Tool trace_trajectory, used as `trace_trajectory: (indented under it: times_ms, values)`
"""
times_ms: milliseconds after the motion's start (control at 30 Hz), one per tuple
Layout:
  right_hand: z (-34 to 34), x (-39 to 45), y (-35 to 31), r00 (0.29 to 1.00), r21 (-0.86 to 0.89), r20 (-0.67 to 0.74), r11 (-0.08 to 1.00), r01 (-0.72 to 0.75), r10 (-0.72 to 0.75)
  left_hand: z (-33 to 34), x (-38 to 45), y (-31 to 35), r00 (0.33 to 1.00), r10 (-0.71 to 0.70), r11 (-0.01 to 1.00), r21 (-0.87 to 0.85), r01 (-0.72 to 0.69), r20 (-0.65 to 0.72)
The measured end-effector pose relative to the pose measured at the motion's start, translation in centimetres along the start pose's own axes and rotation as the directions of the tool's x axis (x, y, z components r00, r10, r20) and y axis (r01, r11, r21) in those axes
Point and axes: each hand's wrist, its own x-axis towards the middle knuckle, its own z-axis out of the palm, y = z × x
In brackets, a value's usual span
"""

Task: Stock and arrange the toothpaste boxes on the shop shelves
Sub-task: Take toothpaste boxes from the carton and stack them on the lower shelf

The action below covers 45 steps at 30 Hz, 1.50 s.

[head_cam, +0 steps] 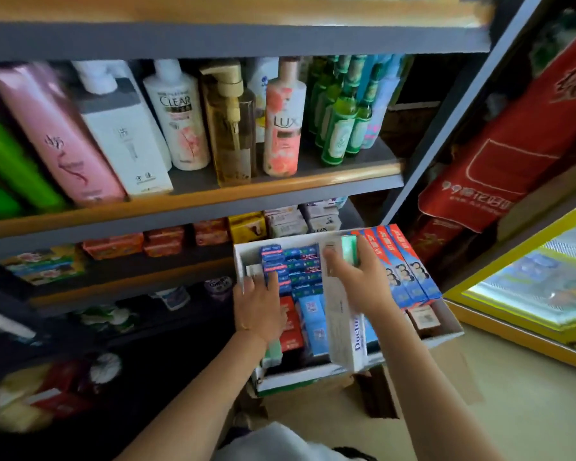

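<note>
A white cardboard carton (444,331) stands on a brown box beside the shelves, full of toothpaste boxes. Blue boxes (305,267) fill its far left, red and light-blue ones (313,314) its middle. Long red-and-blue boxes (401,264) lie along its right side. My right hand (358,277) grips the far end of a long white toothpaste box (341,324), tilted up out of the carton, with a green box end showing behind the fingers. My left hand (258,306) lies flat on the boxes at the carton's left, fingers straight.
Shampoo and body-wash bottles (167,121) crowd the upper shelf. Soap packs (167,241) line the shelf behind the carton. Darker lower shelves (120,284) at the left hold more goods. A red banner (499,138) hangs at the right above a yellow-framed lit cabinet (539,287).
</note>
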Motion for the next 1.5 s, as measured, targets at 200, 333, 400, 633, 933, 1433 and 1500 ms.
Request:
trace_trajectory:
  times_ms: [200,333,400,633,933,1433,1500]
  values:
    - [0.2,3.1,1.7,0.926,0.359,0.174,0.854,-0.376,0.334,1.1,-1.6,2.1,0.991,-0.133,0.991,-0.032,0.133,-0.009]
    - [-0.2,5.2,3.1,0.898,0.290,0.331,0.874,-0.389,0.289,0.5,-2.8,4.2,0.952,-0.296,0.955,-0.051,0.293,-0.074]
    - [-0.3,6.3,3.4,0.868,0.275,0.407,0.868,-0.414,0.285,0.6,-3.6,5.5,0.924,-0.373,0.928,-0.017,0.373,-0.081]
    - [0.7,8.1,3.6,0.746,0.200,0.579,0.830,-0.521,0.329,0.0,-6.7,6.9,0.881,-0.474,0.880,0.024,0.474,-0.004]
    - [3.9,5.2,-0.1,0.652,0.070,0.711,0.897,-0.437,0.262,-5.4,-7.5,6.9,0.864,-0.369,-0.127,-0.940,0.317,0.342]
    - [11.3,7.9,1.6,0.535,-0.453,0.832,0.377,0.808,-0.148,-2.2,-11.5,3.7,0.676,-0.456,-0.474,-0.801,0.366,0.579]
    - [12.6,7.9,2.5,0.519,-0.495,0.853,0.233,0.837,-0.051,-2.1,-11.4,3.5,0.665,-0.484,-0.465,-0.811,0.354,0.568]
